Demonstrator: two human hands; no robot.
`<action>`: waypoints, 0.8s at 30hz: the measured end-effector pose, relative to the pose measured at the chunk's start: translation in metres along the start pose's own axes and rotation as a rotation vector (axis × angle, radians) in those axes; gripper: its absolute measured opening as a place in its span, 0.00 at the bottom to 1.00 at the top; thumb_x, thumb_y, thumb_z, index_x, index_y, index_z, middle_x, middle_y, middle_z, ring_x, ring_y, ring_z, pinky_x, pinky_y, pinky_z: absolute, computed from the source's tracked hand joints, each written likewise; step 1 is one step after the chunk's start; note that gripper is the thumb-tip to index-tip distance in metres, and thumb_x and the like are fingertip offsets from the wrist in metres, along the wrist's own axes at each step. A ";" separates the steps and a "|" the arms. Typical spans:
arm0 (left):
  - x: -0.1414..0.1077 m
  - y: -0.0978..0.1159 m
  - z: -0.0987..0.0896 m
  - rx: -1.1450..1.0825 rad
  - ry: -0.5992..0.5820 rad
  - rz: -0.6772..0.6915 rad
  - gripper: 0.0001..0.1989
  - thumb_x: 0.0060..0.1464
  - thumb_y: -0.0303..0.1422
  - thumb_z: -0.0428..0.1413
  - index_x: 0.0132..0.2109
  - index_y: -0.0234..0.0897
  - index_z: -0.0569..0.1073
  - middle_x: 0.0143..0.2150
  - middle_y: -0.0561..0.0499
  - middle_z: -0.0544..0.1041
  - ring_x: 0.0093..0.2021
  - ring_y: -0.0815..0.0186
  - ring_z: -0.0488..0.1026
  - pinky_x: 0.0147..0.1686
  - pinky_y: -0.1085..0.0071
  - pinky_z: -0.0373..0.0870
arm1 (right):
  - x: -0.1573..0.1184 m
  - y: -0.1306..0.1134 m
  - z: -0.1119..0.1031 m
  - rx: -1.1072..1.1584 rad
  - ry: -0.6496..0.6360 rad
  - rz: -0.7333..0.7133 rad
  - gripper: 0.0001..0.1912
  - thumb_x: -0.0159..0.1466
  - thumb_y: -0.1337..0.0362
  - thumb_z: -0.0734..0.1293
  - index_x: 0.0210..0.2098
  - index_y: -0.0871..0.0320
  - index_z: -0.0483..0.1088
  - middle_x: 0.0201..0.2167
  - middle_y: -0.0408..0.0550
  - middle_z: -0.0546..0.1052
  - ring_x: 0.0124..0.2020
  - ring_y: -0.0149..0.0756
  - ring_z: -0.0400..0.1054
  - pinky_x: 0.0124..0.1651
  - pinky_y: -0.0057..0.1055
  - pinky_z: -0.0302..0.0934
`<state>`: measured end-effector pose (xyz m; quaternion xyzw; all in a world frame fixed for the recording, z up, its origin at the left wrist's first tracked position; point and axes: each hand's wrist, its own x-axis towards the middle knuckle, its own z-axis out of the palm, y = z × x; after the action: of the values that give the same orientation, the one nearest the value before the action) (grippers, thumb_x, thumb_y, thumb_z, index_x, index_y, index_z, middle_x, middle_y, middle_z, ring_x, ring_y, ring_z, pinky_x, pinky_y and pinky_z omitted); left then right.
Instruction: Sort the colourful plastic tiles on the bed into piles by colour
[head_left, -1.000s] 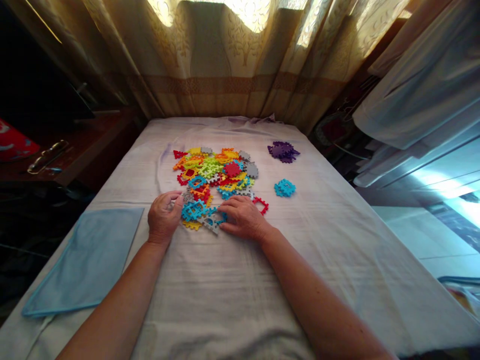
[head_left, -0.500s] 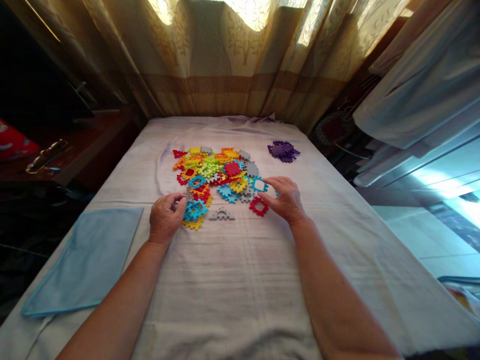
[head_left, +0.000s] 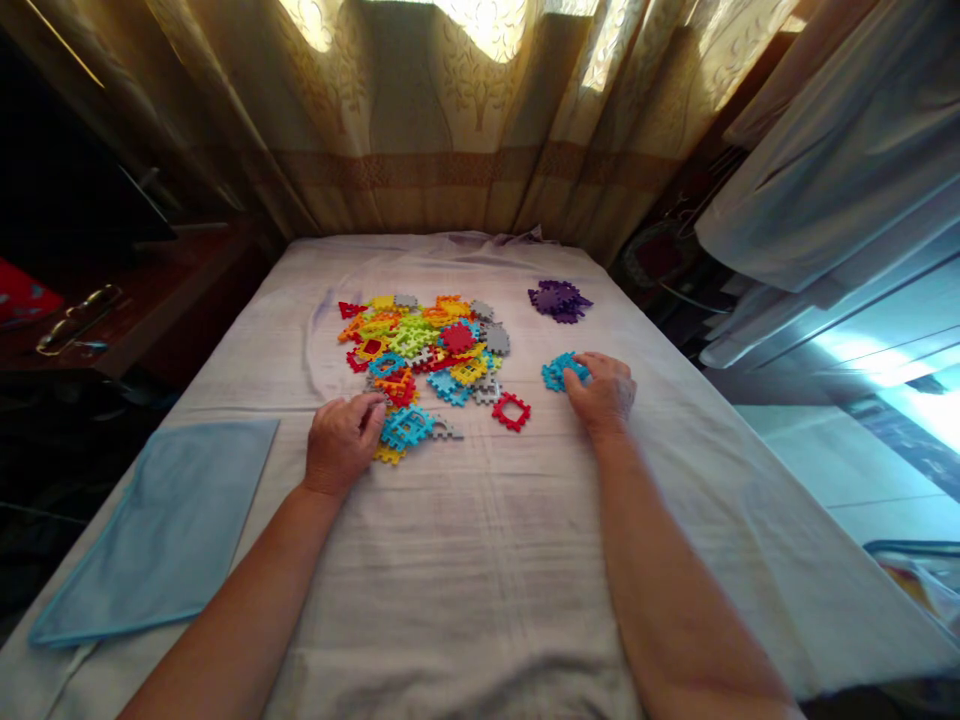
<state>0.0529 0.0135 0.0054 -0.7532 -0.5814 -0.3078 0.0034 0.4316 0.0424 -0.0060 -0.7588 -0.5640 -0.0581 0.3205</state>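
Left hand [head_left: 341, 442]: resting at the near edge of the mixed pile [head_left: 424, 350], fingers curled loosely over a light blue piece [head_left: 406, 425]. The grip looks relaxed rather than pinched, and I cannot tell if anything is truly held.
Right hand [head_left: 604, 392]: out to the right, palm down, fingertips on the small teal stack [head_left: 561, 370]. Whether the grip is closed on a tile or just pressing on it, I cannot tell.
Surface: a bed under a pale sheet [head_left: 480, 560], wrinkled and soft.
Loose pieces: a red frame tile [head_left: 511, 411] lies alone between the hands, and a grey arched piece [head_left: 445, 431] is just beside the light blue piece.
Risk, near: a nudge from the left hand could push the light blue piece over the grey one and scatter the pile's near edge.
Risk, right: pressing on the soft sheet could tip or spread the teal stack, and tiles could slide into the folds.
Risk, middle: the red frame tile sits where a forearm could brush it.
Far group: a purple stack [head_left: 560, 299] well apart, near the curtain [head_left: 450, 110].
Left side: a blue cloth [head_left: 161, 530] lies flat on the sheet.
Hidden: the right fingertips cover part of the teal stack, and the left fingers hide what lies under them.
Hard to make out: the pile overlaps too much to count pieces, and the dark shelf at far left is mostly in shadow.
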 end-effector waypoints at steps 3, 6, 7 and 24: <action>0.000 0.003 -0.004 -0.181 -0.019 -0.081 0.17 0.62 0.41 0.46 0.46 0.42 0.76 0.32 0.52 0.82 0.35 0.61 0.79 0.41 0.67 0.71 | -0.004 -0.024 -0.001 0.059 -0.004 -0.108 0.15 0.62 0.61 0.62 0.42 0.56 0.78 0.48 0.56 0.77 0.52 0.50 0.66 0.54 0.48 0.58; 0.001 0.003 -0.008 -0.282 0.063 -0.231 0.16 0.61 0.42 0.47 0.46 0.42 0.76 0.31 0.54 0.82 0.32 0.64 0.78 0.35 0.71 0.71 | -0.012 -0.052 0.000 0.139 -0.045 -0.258 0.13 0.63 0.63 0.62 0.40 0.55 0.78 0.45 0.53 0.79 0.50 0.46 0.68 0.56 0.46 0.58; 0.001 0.002 -0.008 -0.305 0.103 -0.278 0.16 0.61 0.42 0.48 0.46 0.41 0.76 0.30 0.54 0.81 0.30 0.65 0.78 0.33 0.71 0.71 | -0.017 -0.062 0.000 0.167 -0.065 -0.312 0.12 0.64 0.63 0.62 0.39 0.55 0.78 0.44 0.52 0.80 0.49 0.45 0.69 0.56 0.45 0.58; 0.007 -0.013 -0.002 -0.592 0.266 -0.497 0.19 0.55 0.43 0.51 0.46 0.36 0.76 0.27 0.53 0.77 0.29 0.67 0.75 0.33 0.72 0.71 | -0.095 -0.156 0.001 0.181 -0.452 -0.671 0.25 0.61 0.50 0.70 0.54 0.56 0.72 0.50 0.56 0.77 0.52 0.52 0.65 0.55 0.49 0.58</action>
<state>0.0413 0.0233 0.0052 -0.5120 -0.6262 -0.5481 -0.2130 0.2576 -0.0097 0.0162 -0.4952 -0.8391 0.0585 0.2175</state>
